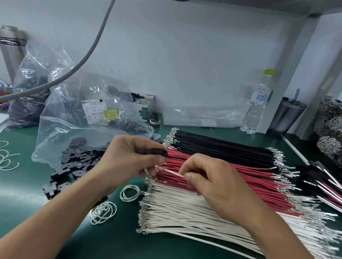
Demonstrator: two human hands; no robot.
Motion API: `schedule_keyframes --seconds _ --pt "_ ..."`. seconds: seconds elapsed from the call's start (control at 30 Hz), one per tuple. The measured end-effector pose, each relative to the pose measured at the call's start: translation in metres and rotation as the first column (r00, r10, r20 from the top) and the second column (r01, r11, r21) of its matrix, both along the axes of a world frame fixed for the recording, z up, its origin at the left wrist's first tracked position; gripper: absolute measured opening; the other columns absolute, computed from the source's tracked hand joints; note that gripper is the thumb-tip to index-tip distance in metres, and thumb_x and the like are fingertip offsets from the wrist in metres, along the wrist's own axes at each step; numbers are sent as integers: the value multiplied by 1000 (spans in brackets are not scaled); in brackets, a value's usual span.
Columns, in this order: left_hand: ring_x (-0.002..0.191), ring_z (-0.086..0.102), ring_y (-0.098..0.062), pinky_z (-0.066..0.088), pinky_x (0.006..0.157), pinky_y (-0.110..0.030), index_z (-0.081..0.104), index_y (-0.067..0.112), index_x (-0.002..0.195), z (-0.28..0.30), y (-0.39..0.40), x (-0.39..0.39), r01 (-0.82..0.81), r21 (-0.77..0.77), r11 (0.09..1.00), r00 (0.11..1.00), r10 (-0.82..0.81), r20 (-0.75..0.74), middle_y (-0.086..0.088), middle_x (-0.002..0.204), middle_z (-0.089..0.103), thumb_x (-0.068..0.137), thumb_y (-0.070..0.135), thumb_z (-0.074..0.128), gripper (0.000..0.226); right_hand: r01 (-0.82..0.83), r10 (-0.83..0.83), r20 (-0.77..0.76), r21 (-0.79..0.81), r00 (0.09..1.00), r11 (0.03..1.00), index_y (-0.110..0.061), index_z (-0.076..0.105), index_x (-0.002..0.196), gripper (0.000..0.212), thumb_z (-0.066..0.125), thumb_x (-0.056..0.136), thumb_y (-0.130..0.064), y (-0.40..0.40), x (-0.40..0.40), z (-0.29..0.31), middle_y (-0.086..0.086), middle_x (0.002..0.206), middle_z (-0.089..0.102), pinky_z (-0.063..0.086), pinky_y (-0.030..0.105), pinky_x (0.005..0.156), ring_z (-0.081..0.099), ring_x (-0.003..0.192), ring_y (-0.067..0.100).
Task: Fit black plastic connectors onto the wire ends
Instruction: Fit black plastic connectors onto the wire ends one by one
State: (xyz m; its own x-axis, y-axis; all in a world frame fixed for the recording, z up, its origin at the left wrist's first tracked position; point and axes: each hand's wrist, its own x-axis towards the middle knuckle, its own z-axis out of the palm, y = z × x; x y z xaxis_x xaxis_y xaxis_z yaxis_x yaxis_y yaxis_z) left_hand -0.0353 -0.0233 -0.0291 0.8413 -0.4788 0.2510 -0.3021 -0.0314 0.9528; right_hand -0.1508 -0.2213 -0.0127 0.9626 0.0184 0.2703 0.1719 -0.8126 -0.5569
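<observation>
The left hand [133, 157] grips a black connector [159, 152] between thumb and curled fingers, its open end turned toward the right hand [209, 178]. A red wire already runs out of the connector to the right. The right hand pinches a white wire [170, 171] between thumb and forefinger, its other fingers curled; the wire's metal tip lies just beside the left fingertips, below the connector, not yet in it as far as can be told.

Under and beyond both hands the wires lie in flat rows on the green counter [147, 257]: black wires [224, 148] farthest, red wires [257, 183] in the middle, white wires [196, 223] nearest, all with metal terminals at both ends.

Left of the left hand a clear bag [73, 133] lies open, with loose connectors [73, 164] spilled from it onto the counter. Rubber bands [103, 212] lie below the left wrist, more farther left. Beyond the right hand stands a water bottle [257, 104]; far right lie bundles [340, 135] of dark wire with silvery ends. Finished harnesses [333, 187] lie to the right of the rows
</observation>
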Motion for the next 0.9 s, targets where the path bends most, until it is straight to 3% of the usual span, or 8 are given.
schedule_keyframes --seconds 0.2,0.3,0.47,0.7,0.9 --pt "57 68 -18 55 51 -23 84 22 92 1 2 1 40 -15 999 999 -40 20 -13 78 78 78 5 85 22 99 -107 255 47 961 994 -32 71 87 6 71 91 -27 -5 -1 3 -17 85 64 51 28 74 61 85 3" --pt "57 67 -17 54 51 -23 84 21 92 4 2 -2 75 -40 996 997 -74 19 -14 79 78 72 16 87 21 127 -121 346 7 931 992 -31 73 87 5 72 90 -27 -5 -1 3 -16 87 59 50 28 72 59 83 5" --pt "56 66 -18 53 51 -24 84 21 93 5 1 -3 93 -57 994 996 -92 21 -14 80 78 70 20 86 23 137 -75 410 -124 909 983 -32 73 92 8 66 94 -31 -2 -3 3 -16 87 58 50 27 65 58 78 5" --pt "55 67 -18 54 51 -23 84 20 91 7 3 -6 95 -67 993 995 -94 22 -14 82 79 70 19 85 21 116 -61 436 -100 898 988 -28 75 91 6 70 92 -26 -4 -3 1 -19 81 60 51 30 65 59 75 4" --pt "56 67 -19 54 51 -24 84 19 93 7 2 -6 94 -71 993 995 -92 23 -14 80 78 71 18 86 23 133 -26 463 -201 886 970 -29 71 94 10 63 98 -29 -1 -5 3 -16 85 60 51 28 59 57 70 6"
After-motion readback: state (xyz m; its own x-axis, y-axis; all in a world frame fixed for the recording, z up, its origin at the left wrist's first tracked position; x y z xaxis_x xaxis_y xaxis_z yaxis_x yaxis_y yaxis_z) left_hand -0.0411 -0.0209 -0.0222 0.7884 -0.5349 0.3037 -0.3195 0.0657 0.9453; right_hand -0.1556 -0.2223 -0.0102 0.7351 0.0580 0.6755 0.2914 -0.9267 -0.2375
